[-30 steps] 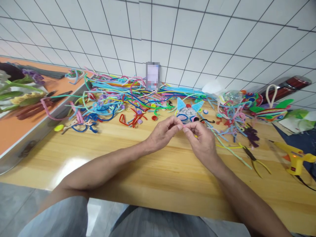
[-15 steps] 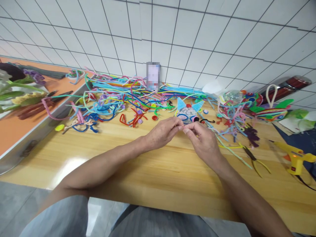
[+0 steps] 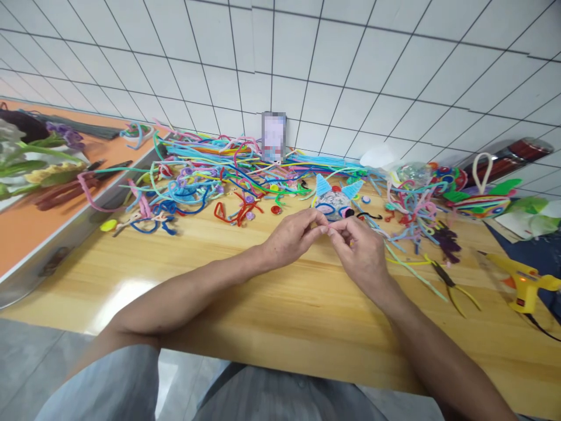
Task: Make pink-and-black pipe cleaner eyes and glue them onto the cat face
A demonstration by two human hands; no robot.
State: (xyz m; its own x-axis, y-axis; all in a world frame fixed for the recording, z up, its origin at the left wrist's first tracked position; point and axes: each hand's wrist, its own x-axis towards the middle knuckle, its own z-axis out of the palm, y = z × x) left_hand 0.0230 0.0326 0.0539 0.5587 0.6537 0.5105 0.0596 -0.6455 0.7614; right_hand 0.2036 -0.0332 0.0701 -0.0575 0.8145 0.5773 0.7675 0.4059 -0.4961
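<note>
My left hand (image 3: 294, 237) and my right hand (image 3: 360, 245) meet fingertip to fingertip above the wooden table (image 3: 263, 310). Both are closed in a pinch. A tiny pinkish bit seems to show between the fingertips, too small to name. Just beyond the fingers sits a clear round ornament (image 3: 333, 200) with two light blue pointed ears, blue loops like eyes and a red piece on top; its lower part is hidden by my hands. A black curved pipe cleaner (image 3: 369, 216) lies close by my right hand.
Pipe cleaners (image 3: 188, 190) in many colours are heaped along the wall, with another tangle (image 3: 414, 204) at right. Pliers with yellow handles (image 3: 456, 286) and a yellow glue gun (image 3: 523, 283) lie at right. A phone (image 3: 274, 137) leans on the tiled wall.
The view has shifted very slightly. Both hands keep their fingertips together, with hardly any movement.
</note>
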